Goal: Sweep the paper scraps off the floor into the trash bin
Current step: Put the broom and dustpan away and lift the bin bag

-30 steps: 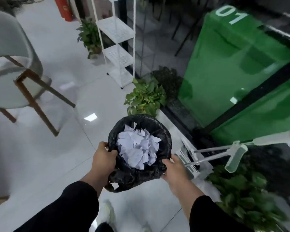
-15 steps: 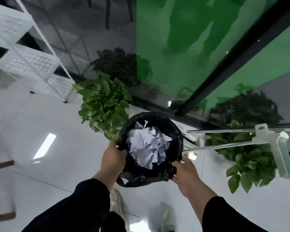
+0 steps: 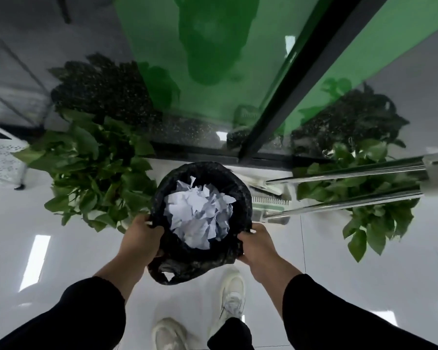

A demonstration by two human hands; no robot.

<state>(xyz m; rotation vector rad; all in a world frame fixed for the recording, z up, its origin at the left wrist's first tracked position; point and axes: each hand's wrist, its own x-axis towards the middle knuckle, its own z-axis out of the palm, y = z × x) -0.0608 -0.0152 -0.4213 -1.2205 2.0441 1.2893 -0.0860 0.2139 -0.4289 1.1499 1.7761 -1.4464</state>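
Between two leafy green potted plants, seen from the head camera looking steeply down, a round trash bin lined with a crinkled black plastic bag (image 3: 240, 198) is gripped at both sides by a person in black sleeves. Crumpled white paper scraps (image 3: 199, 214) fill the bin's mouth, heaped nearly to the rim. On the near-left edge the left hand (image 3: 141, 239) has its fingers curled over the bag's rim, thumb tucked against the plastic; on the near-right edge the right hand (image 3: 257, 247) grasps the bag the same way, fingers clenched on the folded liner. A loose flap of the black bag hangs below the bin toward the person. Just right of the bin, two shiny metal handles (image 3: 347, 188) run out to the right edge, ending near a pale green-and-white dustpan with a comb edge (image 3: 269, 200) on the glossy white tiled floor (image 3: 61, 261). Behind the bin runs a black-framed glass wall (image 3: 288, 79) showing green. Two pale sneakers (image 3: 232, 294) stand below.
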